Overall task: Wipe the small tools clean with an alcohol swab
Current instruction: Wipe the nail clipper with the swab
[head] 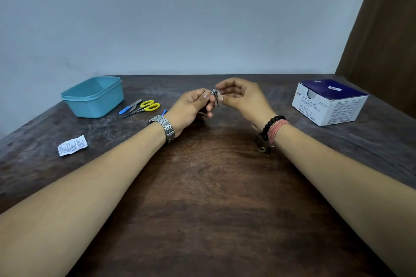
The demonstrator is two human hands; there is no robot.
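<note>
1. Nearest the camera, both bare forearms reach forward over the dark wooden table (202, 198); a metal watch (167, 129) sits on the left wrist, and bead and thread bracelets (275, 128) on the right.
2. The left hand (191, 108) pinches a small metal tool (215, 96), probably a nail clipper, between thumb and fingers, lifted above the table's middle.
3. The right hand (238, 96) has its fingers curled, its fingertips meeting the tool; a pale scrap there may be the swab, but I cannot tell for sure.
4. Handling, as I judge it: the tool looks light, rigid and smooth, so likely slippery once wet. Gripping one end leaves the other free for wiping.
5. Its long axis runs roughly up and down, the thin end pointing down, slightly tilted.
6. Yellow-handled scissors (147, 105) and other small tools lie beside a blue tub (94, 99) at left; a torn wrapper (72, 145) lies nearer, and the alcohol swab box (328, 103) stands at right.
</note>
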